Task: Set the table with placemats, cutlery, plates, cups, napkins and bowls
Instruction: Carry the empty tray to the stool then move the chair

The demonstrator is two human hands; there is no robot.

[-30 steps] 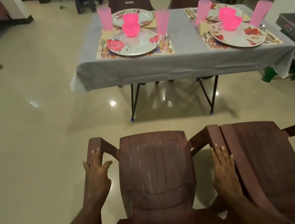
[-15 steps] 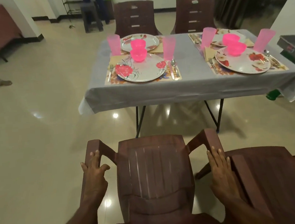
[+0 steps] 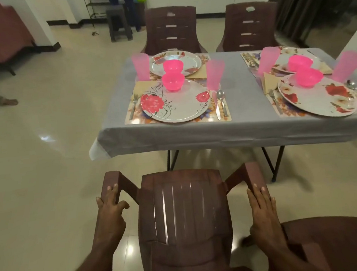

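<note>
- Hands on the dark brown plastic armchair in the foreground; it stands on the floor, clear of the table's near edge.
- Left hand: fingers lie along the top of the chair's left armrest, thumb hooked round its inner side, so it grips the armrest.
- Right hand: fingers straight and flat along the top of the chair's right armrest, thumb low on the inner side; it presses rather than wraps.
- Folding table with grey cloth sits beyond the chair, with four places laid on it.
- Near-left place, straight past the chair: floral placemat, round white plate with red flowers, pink plastic bowl on the plate's far rim, tall pink cup to its right, fork to the left, spoon to the right, beige napkin at the far-left corner.
- Near-right place: second floral plate carrying a pink bowl, with a cup on each side.
- Two more brown chairs stand at the table's far side.
- Another brown chair just beside the held chair's right armrest.
</note>
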